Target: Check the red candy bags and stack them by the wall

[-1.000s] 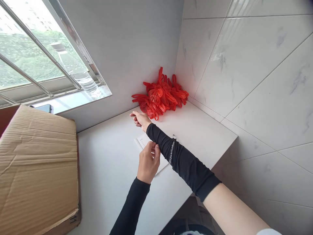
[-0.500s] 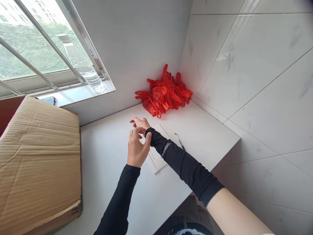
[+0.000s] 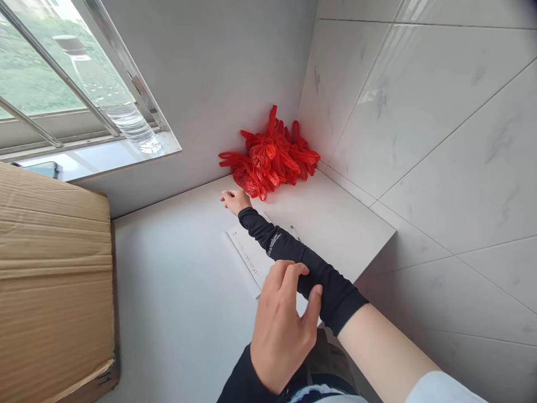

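A black arm sleeve [image 3: 293, 246] with a pale printed mark covers my right forearm from the wrist to below the elbow. My left hand [image 3: 283, 324] is bent round the middle of this sleeve, its thumb and index finger at the fabric. The far fingertips are partly hidden. Beyond the cuff, my right hand [image 3: 236, 201] hangs over the table with its fingers curled in and nothing visible in them. Another black sleeve [image 3: 247, 378] is on my left arm. Under the right forearm lies a white notebook [image 3: 245, 254] with small writing, and a pen [image 3: 295, 232] is partly covered.
Crumpled red plastic bags [image 3: 272, 157] are heaped in the back corner of the white table [image 3: 168, 280]. A cardboard box [image 3: 54, 268] stands on the left. On the windowsill are a clear water bottle [image 3: 113, 103] and a phone [image 3: 46, 169]. Tiled wall [image 3: 440, 140] rises at right.
My left hand has moved from the right wrist cuff back along the forearm, nearer to me. My right hand's fingers have curled in. The view has shifted slightly right.
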{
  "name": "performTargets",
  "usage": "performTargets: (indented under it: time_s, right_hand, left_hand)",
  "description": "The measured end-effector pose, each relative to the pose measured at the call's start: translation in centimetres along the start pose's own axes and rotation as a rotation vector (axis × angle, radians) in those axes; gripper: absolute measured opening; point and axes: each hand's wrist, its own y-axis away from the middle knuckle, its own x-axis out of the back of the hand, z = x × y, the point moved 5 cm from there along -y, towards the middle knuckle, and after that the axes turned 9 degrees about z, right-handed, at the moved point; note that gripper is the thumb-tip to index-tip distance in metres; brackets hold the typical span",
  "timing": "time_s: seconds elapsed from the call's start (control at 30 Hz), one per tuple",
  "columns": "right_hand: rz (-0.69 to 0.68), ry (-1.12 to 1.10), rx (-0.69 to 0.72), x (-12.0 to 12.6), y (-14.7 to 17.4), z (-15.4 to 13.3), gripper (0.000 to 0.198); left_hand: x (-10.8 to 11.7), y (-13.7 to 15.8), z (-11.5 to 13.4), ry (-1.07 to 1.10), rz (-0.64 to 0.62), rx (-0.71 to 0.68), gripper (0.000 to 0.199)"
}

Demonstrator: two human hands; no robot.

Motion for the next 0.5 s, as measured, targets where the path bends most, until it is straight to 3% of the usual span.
performTargets:
  time_s: [0.1, 0.2, 0.33, 0.5]
  right_hand:
    - [0.035, 0.037, 0.048, 1.5, -0.9, -0.8, 0.028]
    - [0.056, 0.027, 0.059, 2.6, -1.3, -1.6, 0.029]
    - [0.062, -0.051, 0.026, 3.1, -1.4, -2.4, 0.031]
    - [0.026, -0.209, -0.059, 2.5, -1.2, -3.2, 0.03]
  left_hand:
    - [-1.0, 1.7, 1.9, 0.174, -0.125, 0.071, 0.012]
    - [-0.9, 2.2, 2.0, 0.341, -0.265, 0.204, 0.016]
    - [-0.1, 1.6, -1.1, 0.322, -0.099, 0.366, 0.025]
    - [-1.7, 1.5, -3.9, 0.333, -0.031, 0.401, 0.021]
